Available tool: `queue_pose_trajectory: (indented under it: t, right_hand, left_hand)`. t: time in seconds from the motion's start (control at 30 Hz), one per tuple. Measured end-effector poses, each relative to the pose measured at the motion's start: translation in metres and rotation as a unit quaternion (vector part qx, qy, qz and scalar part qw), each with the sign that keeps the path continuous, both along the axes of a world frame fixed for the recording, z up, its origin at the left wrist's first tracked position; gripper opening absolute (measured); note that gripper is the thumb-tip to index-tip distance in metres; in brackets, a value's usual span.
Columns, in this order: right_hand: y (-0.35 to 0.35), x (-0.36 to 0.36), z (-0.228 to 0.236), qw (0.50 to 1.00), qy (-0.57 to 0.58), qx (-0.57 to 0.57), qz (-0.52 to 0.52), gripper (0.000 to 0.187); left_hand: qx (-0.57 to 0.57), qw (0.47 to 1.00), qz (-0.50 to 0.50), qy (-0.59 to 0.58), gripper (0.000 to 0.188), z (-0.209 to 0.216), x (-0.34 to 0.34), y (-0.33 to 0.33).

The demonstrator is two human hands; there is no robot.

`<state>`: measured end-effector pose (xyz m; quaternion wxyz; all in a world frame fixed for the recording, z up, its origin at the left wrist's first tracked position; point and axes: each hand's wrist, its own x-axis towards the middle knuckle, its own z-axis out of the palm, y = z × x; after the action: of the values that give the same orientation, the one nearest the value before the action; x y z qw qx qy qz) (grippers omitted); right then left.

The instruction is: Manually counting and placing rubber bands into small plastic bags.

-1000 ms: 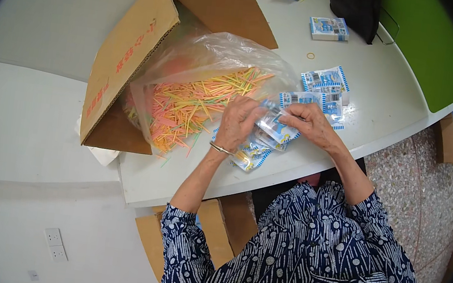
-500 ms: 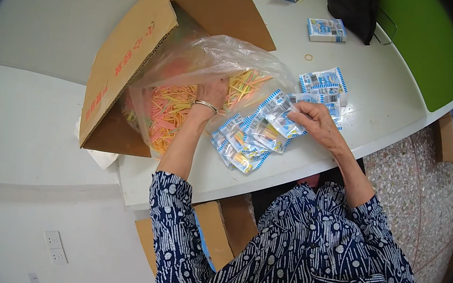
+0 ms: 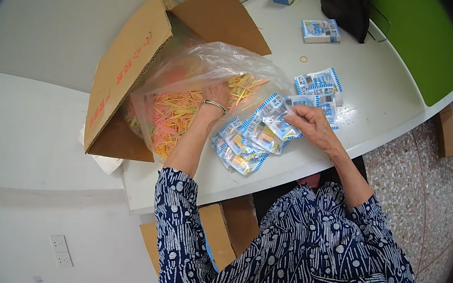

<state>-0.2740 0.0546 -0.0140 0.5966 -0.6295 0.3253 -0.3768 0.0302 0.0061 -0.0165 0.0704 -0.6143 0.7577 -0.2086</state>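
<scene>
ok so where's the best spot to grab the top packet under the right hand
Probably its free near edge: the top packet lies flat on the fanned pile of packets, with the right hand on its far end. Come from the table edge side, pinching thumb under.

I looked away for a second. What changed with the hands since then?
The left hand let go of the packets and moved into the bag of sticks. The right hand stayed on the packets; the box did not move.
</scene>
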Motion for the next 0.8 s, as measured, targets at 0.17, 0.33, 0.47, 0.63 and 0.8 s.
queue_pose_trajectory:
  t: [0.17,0.33,0.47,0.63,0.8]
  right_hand:
    - [-0.001,-0.005,0.005,1.0,-0.003,0.003,-0.005,0.029]
    - [-0.002,-0.001,-0.001,1.0,-0.009,0.005,0.004,0.026]
    - [-0.003,-0.004,-0.005,1.0,-0.011,0.021,-0.004,0.026]
    - [-0.004,-0.003,-0.003,0.999,-0.009,0.033,-0.01,0.024]
    - [-0.007,0.002,-0.005,0.999,-0.007,0.03,-0.033,0.026]
  left_hand:
    - [0.05,0.998,0.011,0.04,0.023,0.012,-0.011,0.005]
    - [0.008,1.0,-0.016,0.006,0.027,0.015,-0.01,0.011]
    - [0.064,0.994,0.034,0.086,0.028,0.039,-0.023,0.012]
    - [-0.031,0.984,-0.049,0.171,0.017,0.032,-0.002,0.018]
    - [0.061,0.787,0.089,0.608,0.024,0.025,0.004,0.018]
